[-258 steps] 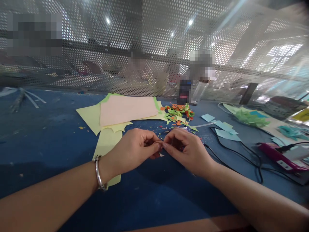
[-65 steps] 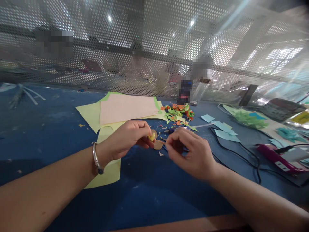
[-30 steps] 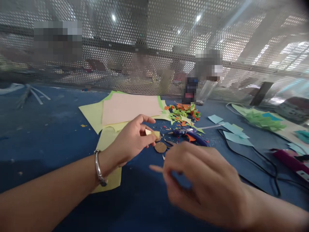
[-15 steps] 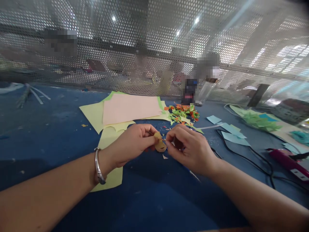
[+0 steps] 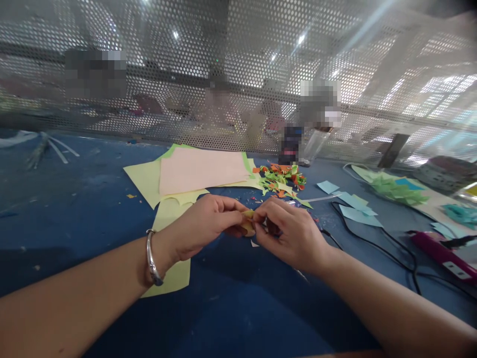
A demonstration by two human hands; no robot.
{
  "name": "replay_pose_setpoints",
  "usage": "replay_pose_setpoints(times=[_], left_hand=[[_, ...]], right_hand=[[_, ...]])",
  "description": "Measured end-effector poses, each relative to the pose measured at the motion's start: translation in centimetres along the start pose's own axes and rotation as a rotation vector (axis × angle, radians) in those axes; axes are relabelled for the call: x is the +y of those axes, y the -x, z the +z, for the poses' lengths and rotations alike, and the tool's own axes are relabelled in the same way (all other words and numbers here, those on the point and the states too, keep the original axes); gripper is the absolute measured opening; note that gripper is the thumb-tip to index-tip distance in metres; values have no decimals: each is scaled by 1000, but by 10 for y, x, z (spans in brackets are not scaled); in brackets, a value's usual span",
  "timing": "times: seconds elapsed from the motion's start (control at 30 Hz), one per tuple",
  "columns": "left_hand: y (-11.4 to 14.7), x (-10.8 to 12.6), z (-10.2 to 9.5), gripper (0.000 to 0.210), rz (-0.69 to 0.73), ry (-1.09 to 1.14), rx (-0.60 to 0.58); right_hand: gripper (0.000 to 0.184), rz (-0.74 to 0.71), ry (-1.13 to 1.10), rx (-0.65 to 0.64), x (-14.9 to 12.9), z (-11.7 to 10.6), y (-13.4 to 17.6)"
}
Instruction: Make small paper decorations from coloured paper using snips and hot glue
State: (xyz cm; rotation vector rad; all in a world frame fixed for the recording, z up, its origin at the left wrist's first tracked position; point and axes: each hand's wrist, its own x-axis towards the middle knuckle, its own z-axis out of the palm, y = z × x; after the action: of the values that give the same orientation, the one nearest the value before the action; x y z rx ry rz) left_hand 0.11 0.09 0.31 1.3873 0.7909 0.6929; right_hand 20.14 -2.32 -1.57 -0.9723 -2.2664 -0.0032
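Observation:
Between my hands is a small yellow paper piece (image 5: 249, 227), curved in shape and partly hidden by fingers. My left hand (image 5: 212, 219), with a silver bangle at the wrist, pinches it from the left. My right hand (image 5: 288, 228) has thumb and forefinger closed at the piece's right edge; whether they grip it or some smaller bit there, I cannot make out. A tiny pale scrap (image 5: 255, 243) lies on the blue table (image 5: 208, 318) just below. Behind the left hand rests a pale yellow sheet (image 5: 169, 214), its upper edge cut in curves.
Stacked behind are a pink sheet (image 5: 203, 171) and green and yellow paper. Orange and green cuttings (image 5: 281, 179) lie right of them. Light blue paper squares (image 5: 357, 209), black cables (image 5: 395, 243) and a magenta power strip (image 5: 443, 256) are at right. A perforated metal screen (image 5: 179, 104) borders the back.
My right fingers have come closer to my left ones, up against the yellow paper piece, and now cover more of it. My left hand stays almost where it was.

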Motion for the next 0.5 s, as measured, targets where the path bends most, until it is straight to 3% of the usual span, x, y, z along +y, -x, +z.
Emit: replay_pose_setpoints(times=[0.3,0.5], left_hand=[[-2,-3,1,11,-23,18,25],[-3,-5,2,13,102,-104,86]], right_hand=[[7,-9,-13,35,-1,2,2],[15,114,-175,84,-4,5,3]])
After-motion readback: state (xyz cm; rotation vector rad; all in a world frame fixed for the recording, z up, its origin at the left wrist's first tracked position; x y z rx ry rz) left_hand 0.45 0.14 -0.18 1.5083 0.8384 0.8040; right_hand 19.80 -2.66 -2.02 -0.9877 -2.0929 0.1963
